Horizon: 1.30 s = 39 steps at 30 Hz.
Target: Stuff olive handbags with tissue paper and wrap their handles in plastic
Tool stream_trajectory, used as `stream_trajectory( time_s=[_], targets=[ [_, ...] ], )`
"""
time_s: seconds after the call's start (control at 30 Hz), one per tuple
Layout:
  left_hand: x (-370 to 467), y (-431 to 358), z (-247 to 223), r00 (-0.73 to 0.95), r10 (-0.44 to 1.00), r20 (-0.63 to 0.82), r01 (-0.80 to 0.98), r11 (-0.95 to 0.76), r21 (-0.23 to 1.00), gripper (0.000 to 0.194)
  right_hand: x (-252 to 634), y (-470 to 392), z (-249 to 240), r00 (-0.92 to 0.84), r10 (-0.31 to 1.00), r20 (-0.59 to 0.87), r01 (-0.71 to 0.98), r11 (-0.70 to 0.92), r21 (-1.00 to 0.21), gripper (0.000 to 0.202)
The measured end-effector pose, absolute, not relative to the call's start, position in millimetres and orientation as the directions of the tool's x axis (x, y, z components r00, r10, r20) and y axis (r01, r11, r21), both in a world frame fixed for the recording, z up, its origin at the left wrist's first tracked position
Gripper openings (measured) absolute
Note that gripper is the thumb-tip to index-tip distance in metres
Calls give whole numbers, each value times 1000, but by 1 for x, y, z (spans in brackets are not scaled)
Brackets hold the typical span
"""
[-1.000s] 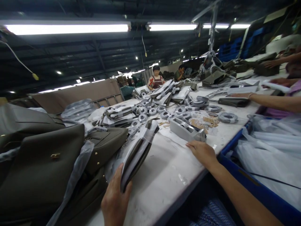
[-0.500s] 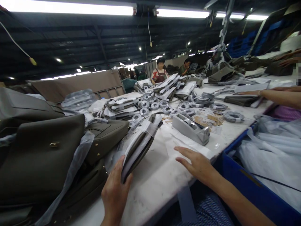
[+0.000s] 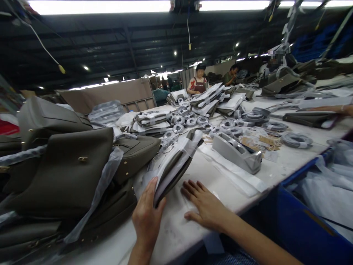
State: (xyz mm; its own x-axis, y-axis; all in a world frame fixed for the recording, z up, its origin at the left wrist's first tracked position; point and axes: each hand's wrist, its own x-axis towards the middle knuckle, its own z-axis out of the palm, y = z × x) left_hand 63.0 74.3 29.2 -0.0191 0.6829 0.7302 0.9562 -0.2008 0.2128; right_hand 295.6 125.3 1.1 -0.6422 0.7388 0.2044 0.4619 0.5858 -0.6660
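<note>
My left hand (image 3: 147, 213) grips the lower end of a folded olive-brown leather bag (image 3: 190, 141) wrapped in white paper, thumb on one side and fingers on the other. The bag leans up and away from me, on its edge. My right hand (image 3: 205, 204) is open, fingers spread, palm down low over the white tabletop (image 3: 176, 228), just right of the bag. Nothing shows in it, and whether it touches the table I cannot tell. Beyond it stands a grey tape dispenser (image 3: 237, 152), with strips of white paper (image 3: 234, 173) alongside.
Large olive-brown bags (image 3: 68, 176) pile up on the left. Several wrapped strap coils (image 3: 178, 128) and wrapped bags (image 3: 211, 97) cover the far table. A blue bin (image 3: 311, 217) with clear plastic stands at right. A co-worker's arm (image 3: 331, 109) reaches in; other people sit farther back.
My right hand has moved left and down, from near the dispenser to beside the folded bag. My left hand keeps its grip. The camera view has turned slightly left.
</note>
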Motion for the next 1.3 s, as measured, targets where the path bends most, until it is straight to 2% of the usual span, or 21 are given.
stream_trajectory(
  time_s=[0.1,0.27,0.37,0.5,0.57,0.63,0.7,0.77,0.87,1.03,1.17,1.3],
  targets=[
    [71,79,33,28,668,744,957,-232,172,62,275,147,5,-665,708,235,447,631,-635,70],
    [83,81,34,154,664,732,958,-282,55,63,275,157,17,-601,708,371,398,668,-629,30],
    [88,78,31,235,620,749,945,-325,-27,54,302,134,35,-562,714,417,397,675,-622,29],
    [102,78,25,319,533,784,915,-389,-107,39,336,123,72,-537,586,607,273,802,-532,22],
    [110,77,21,349,519,780,897,-425,-120,36,335,142,89,-467,617,634,328,786,-524,19],
    [119,75,18,362,504,784,889,-439,-128,35,321,175,98,-445,726,524,454,687,-567,21],
    [127,70,15,351,481,803,896,-421,-139,33,298,212,96,-507,815,280,581,563,-588,26],
    [136,65,11,324,468,822,911,-389,-138,33,271,246,86,-564,816,126,628,523,-576,24],
    [147,58,4,287,432,855,922,-367,-125,33,231,278,63,-573,819,-21,694,471,-545,23],
    [157,56,-1,232,426,875,942,-324,-92,27,192,296,37,-505,847,-167,756,340,-559,26],
    [157,56,0,218,426,878,942,-328,-75,24,192,298,33,-518,817,-253,696,231,-679,25],
    [154,55,1,258,453,853,932,-350,-96,26,201,294,38,-554,799,-234,542,133,-829,25]
  ],
)
